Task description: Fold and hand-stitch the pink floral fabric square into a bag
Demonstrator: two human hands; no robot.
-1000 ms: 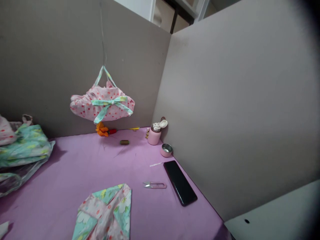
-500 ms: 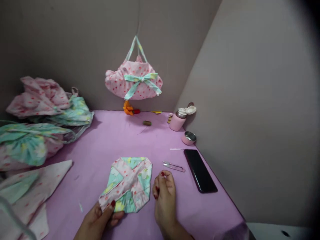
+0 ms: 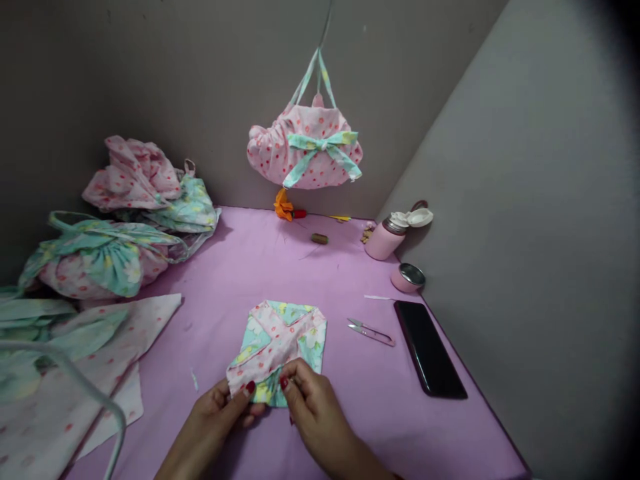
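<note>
A small octagonal fabric piece (image 3: 270, 353), mint floral with crossing pink dotted bands, lies in front of me on the purple tabletop. My left hand (image 3: 217, 410) grips its lower left corner, thumb on top and fingers underneath. Over the lower right part of the cloth, my right hand (image 3: 317, 410) is closed, thumb and forefinger pinched together at the pink band. Whatever sits in that pinch, if anything, is too small to make out. Pink thread snips (image 3: 373, 332) lie to the right of the fabric, blades pointing left.
A black phone (image 3: 430, 350) lies along the right edge, below a pink cup lid (image 3: 407, 278) and an open pink bottle (image 3: 385, 239). A thread spool (image 3: 319, 239) is farther back. A bow-tied pink pouch (image 3: 313, 147) hangs above. Cloth bundles (image 3: 110, 257) and flat fabric (image 3: 125, 353) fill the left.
My right hand has moved left from beside the fabric onto its lower right part. My left hand keeps its corner grip. The whole view has shifted, so things appear farther right.
</note>
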